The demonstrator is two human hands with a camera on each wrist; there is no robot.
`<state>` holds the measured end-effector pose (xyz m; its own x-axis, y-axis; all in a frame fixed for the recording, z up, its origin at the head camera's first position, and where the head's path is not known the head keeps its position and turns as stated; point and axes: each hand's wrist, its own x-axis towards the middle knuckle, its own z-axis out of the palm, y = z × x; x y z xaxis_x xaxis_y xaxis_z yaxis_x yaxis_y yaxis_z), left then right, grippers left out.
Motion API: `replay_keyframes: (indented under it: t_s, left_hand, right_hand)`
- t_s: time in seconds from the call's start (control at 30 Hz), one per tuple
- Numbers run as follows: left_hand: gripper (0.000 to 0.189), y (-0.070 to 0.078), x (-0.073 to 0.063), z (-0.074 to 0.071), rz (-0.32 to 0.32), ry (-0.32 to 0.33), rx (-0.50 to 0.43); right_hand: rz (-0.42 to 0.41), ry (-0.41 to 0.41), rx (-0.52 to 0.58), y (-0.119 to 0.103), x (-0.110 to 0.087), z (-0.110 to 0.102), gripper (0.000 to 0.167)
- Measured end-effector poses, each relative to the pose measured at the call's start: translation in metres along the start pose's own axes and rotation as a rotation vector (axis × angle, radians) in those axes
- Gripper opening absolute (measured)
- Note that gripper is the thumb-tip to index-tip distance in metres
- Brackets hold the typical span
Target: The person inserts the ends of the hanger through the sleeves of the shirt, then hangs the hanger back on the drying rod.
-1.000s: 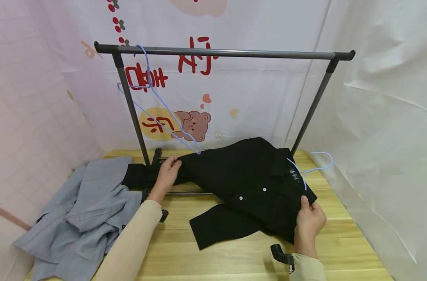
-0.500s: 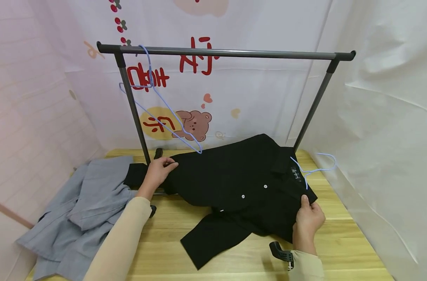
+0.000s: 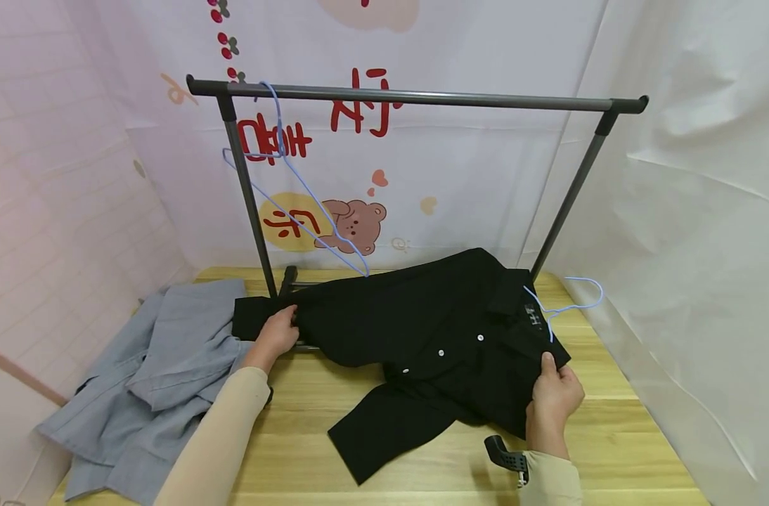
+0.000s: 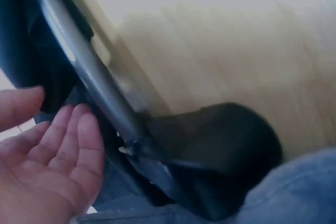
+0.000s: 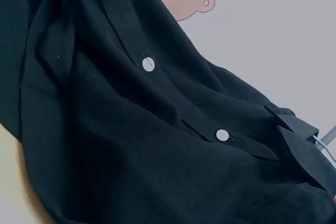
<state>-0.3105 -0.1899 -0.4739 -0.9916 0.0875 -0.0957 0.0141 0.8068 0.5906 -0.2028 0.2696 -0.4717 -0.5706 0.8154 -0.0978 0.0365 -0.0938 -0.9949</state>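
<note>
A black button shirt is stretched sideways over the table, white buttons showing in the head and right wrist views. My right hand pinches its shoulder edge below the collar. A blue wire hanger sticks out at the neck opening, its lower part hidden in the shirt. My left hand is at the shirt's left part, beside a sleeve. In the left wrist view the left hand has its thumb apart from its loosely bent fingers, with dark cloth close to the fingertips.
A clothes rack stands on the wooden table, its base bar partly under the shirt. Another blue hanger hangs from its left end. A grey-blue garment lies heaped at the left. White printed sheets surround the table.
My left hand has moved left and slightly down along the shirt, its fingers parting from the upper edge. The shirt's lower sleeve has shifted down-left. My right hand keeps its hold nearly in place.
</note>
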Motion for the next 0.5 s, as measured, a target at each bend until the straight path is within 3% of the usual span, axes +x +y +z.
replay_keyframes:
  t_s: [0.23,0.37,0.5]
  left_hand:
    - [0.042,0.005,0.001,0.012,0.009,0.006,0.02]
    - [0.055,0.009,0.006,0.015,-0.025,0.033,-0.006]
    - [0.064,0.01,0.013,0.017,-0.037,-0.001,-0.025]
  right_hand:
    - [-0.006,0.014,-0.014,0.0,0.0,0.001,0.034]
    - [-0.001,0.012,-0.008,0.0,0.0,0.001,0.03]
    - [0.01,-0.001,-0.014,0.001,0.0,0.0,0.032]
